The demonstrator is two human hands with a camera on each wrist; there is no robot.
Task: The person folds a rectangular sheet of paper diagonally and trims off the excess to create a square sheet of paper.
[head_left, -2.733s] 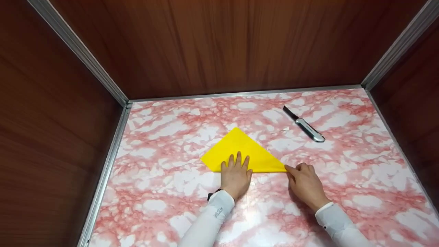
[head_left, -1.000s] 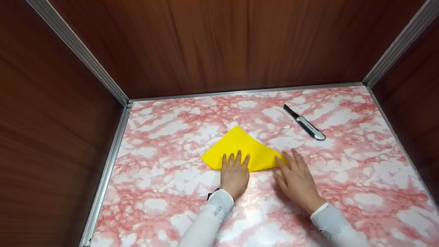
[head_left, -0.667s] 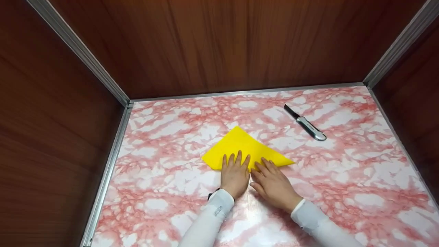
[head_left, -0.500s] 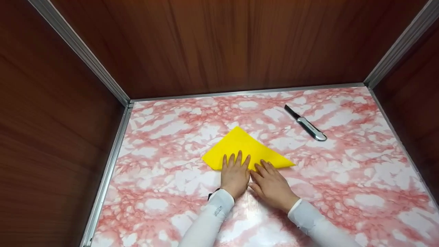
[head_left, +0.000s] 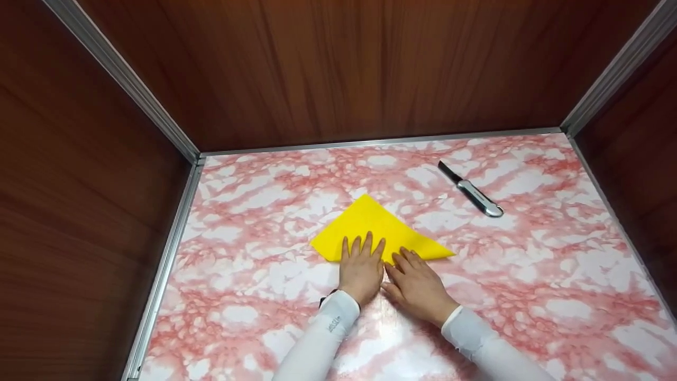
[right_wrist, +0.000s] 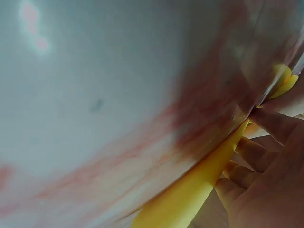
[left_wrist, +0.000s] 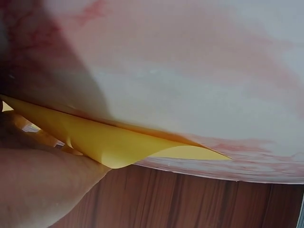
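Observation:
A folded sheet of yellow paper (head_left: 365, 219) lies on the table, its far corner pointing away from me and a long fold along the near side. My left hand (head_left: 361, 275) rests flat on it with fingers spread, left of centre. Beside it, my right hand (head_left: 420, 290) presses the near edge with fingers extended. The paper's right corner sticks out past the right hand. In the left wrist view the folded paper (left_wrist: 99, 145) bulges slightly along its edge. The right wrist view has the fingers (right_wrist: 247, 154) lying along the yellow fold.
A box cutter (head_left: 478, 198) with a black blade and silver-black handle lies at the back right of the red-and-white marbled table (head_left: 238, 296). Brown wood-grain panels (head_left: 338, 74) with metal edging stand on the left, back and right.
My right hand let go of the paper's right corner and moved left along the near edge, beside the left hand. The left hand stayed in place. The right corner now sits slightly raised.

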